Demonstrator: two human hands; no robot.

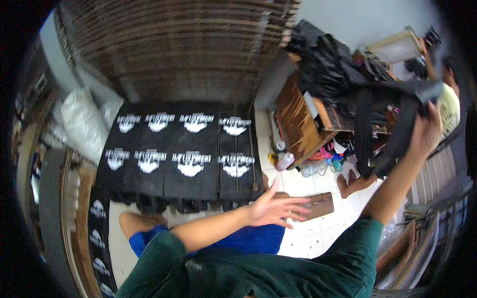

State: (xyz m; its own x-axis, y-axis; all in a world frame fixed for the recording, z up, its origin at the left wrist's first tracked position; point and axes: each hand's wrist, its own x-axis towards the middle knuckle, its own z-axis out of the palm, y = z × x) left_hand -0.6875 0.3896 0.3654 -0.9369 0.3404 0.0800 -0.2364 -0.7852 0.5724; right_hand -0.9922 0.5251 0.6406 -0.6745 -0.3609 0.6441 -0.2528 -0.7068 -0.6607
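My right hand (427, 128) is raised at the far right, its fingers closed on a black cloth bag (397, 139) whose long straps hang down. Beside a wooden table, part of the bag blends into the dark pile behind it. Held out in front of my body, my left hand (278, 206) has its fingers spread and nothing in it. To its left, several black cloth bags (171, 144) with white prints lie side by side in two printed rows on a low table. Dark straps (184, 204) hang over the near edge.
A drying rack (174, 49) with many slats rises behind the printed bags. On the wooden table (300, 111) is a heap of black cloth (328, 67). Bottles (285, 161) and a brown mat (318, 206) are on the tiled floor. Another person (449, 107) holds a frame (395, 47) at the right.
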